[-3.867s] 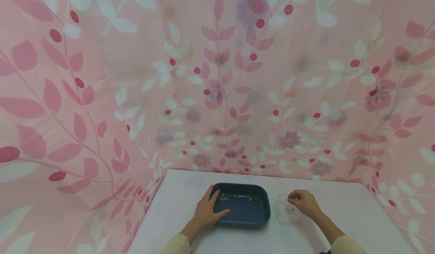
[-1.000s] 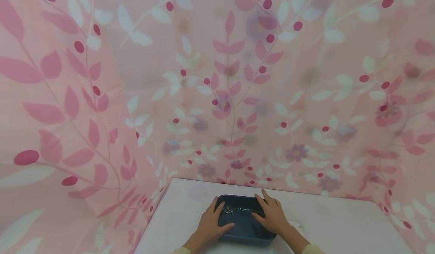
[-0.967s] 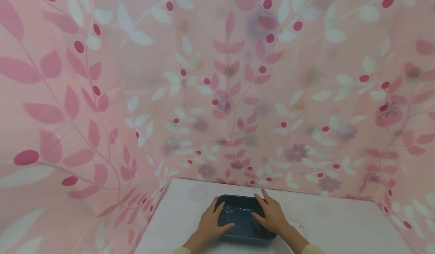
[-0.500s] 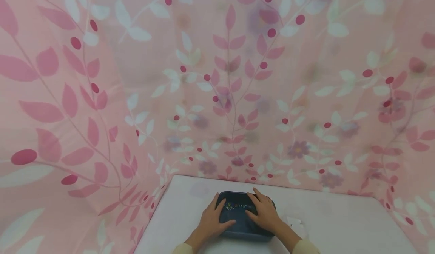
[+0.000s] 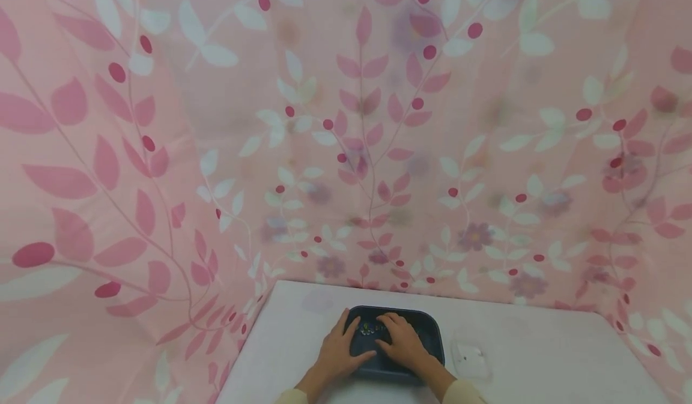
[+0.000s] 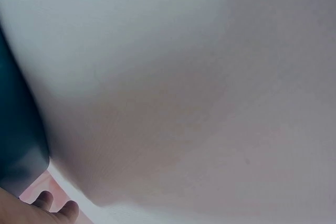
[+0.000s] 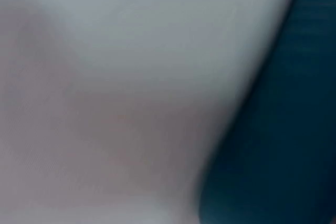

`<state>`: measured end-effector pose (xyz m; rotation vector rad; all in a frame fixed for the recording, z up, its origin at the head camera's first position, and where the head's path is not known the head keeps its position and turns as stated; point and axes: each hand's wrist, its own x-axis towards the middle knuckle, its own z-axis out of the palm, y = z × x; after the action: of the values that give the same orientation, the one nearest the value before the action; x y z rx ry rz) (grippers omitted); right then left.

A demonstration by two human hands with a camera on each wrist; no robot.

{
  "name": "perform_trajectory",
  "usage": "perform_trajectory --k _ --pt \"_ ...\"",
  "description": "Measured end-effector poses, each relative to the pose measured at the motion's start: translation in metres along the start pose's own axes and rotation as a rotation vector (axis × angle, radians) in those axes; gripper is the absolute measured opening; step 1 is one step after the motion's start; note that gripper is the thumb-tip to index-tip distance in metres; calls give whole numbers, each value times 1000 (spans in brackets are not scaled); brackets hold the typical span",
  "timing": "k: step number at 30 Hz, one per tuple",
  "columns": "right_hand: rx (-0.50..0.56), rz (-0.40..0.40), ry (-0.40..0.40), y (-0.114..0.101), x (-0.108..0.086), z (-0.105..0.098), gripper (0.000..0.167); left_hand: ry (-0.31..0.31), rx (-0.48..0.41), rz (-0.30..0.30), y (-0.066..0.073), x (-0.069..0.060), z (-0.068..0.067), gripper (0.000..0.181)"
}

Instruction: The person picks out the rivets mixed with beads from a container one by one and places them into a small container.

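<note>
A dark blue rectangular tray [image 5: 432, 332] sits on the table, and small shiny bead-like pieces [image 5: 367, 329] lie along its far inner side. My left hand [image 5: 336, 350] rests over the tray's left wall, with the thumb and index finger spread inside; in the left wrist view, fingertips [image 6: 68, 209] show beyond the tray's corner. Over the middle of the tray hovers or rests my right hand [image 5: 402, 343], fingers bent downward and thumb apart. It covers part of the row of pieces, so contact with them cannot be told. The right wrist view has only the tray's outer wall [image 7: 273, 129] and tabletop.
Right of the tray stands a small clear plastic box [image 5: 471, 361] with a tiny dark speck in it. A white-covered table [image 5: 540, 356] carries both. Pink leaf-patterned cloth [image 5: 378, 152] hangs behind the table and at its sides.
My right hand has gone from the clear box to the tray's right rim, then further left over the tray's inside. The box is uncovered again. My left hand keeps its place on the tray.
</note>
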<state>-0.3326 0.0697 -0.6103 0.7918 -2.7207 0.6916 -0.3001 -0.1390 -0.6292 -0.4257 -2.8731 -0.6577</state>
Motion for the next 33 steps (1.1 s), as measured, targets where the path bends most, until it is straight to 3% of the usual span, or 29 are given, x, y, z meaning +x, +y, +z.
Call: perform_trajectory --k 6,13,20,24,30,33 --pt "85 55 -3 -13 12 10 48 20 -1 13 0 -1 -1 90" --pt "75 51 0 -21 22 22 37 21 3 7 -2 -1 -2 92" --pt "57 100 -49 -18 23 34 34 39 3 50 -2 -1 5 91" --pt "62 130 -78 -16 21 40 31 28 -6 45 -2 -3 8 92" --pt "86 106 -29 -15 23 39 22 53 7 47 -2 0 6 91" --pt "102 115 -24 -16 24 38 18 36 0 34 -3 2 3 91"
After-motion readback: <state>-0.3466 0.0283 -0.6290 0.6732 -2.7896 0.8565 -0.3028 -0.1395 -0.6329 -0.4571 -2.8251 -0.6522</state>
